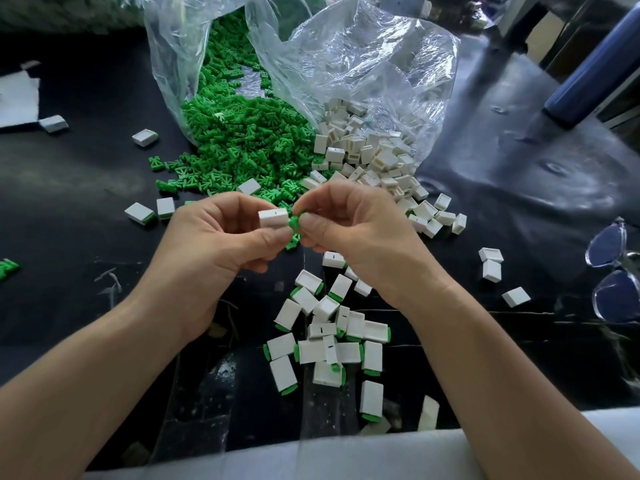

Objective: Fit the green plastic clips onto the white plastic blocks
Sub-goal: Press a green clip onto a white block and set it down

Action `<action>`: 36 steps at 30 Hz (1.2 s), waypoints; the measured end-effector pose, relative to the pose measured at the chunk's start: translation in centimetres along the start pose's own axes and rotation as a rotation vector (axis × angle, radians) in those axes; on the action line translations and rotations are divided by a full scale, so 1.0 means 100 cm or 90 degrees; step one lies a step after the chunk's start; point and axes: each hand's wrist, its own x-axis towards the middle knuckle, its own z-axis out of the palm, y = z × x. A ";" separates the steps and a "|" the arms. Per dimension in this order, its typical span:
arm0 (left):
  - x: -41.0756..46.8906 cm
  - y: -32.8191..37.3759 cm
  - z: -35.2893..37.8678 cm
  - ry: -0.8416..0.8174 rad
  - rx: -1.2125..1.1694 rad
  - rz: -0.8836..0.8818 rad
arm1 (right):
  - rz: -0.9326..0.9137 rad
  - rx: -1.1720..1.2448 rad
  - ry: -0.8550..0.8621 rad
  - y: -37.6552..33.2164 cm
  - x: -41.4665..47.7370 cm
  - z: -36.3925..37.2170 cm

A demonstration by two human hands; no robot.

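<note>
The left hand (214,237) and right hand (360,233) are bare, with short thumbnails (278,233). The forearms (104,358) are bare above a pale grey garment (346,455).

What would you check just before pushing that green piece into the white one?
1. The white block sits gripped in the left hand: ok.
2. The green clip is pinched in the right hand: ok.
3. Clip close beside the block's end: ok.
4. Clip turned the right way: cannot tell, fingers hide it.
5. Clip seated in the block: not ok.
6. More loose clips in the bag: ok.
</note>
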 end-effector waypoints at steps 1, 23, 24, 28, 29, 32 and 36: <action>0.000 0.001 0.000 0.002 -0.006 0.008 | 0.001 -0.016 -0.008 0.000 0.000 0.001; -0.003 0.000 0.005 -0.040 0.017 -0.024 | -0.078 -0.078 0.033 0.000 -0.002 -0.004; -0.004 0.000 0.005 -0.040 0.018 -0.019 | -0.075 -0.077 0.032 0.000 -0.002 -0.005; -0.004 0.000 0.004 -0.036 0.013 -0.011 | -0.063 -0.079 0.029 0.001 -0.001 -0.006; -0.004 0.000 0.005 -0.036 0.015 -0.011 | -0.062 -0.082 0.029 0.001 -0.001 -0.006; -0.004 0.000 0.005 -0.034 0.022 -0.006 | -0.066 -0.098 0.032 0.001 -0.001 -0.005; -0.004 -0.001 0.003 -0.046 0.030 -0.006 | -0.052 -0.069 0.046 0.001 -0.001 -0.004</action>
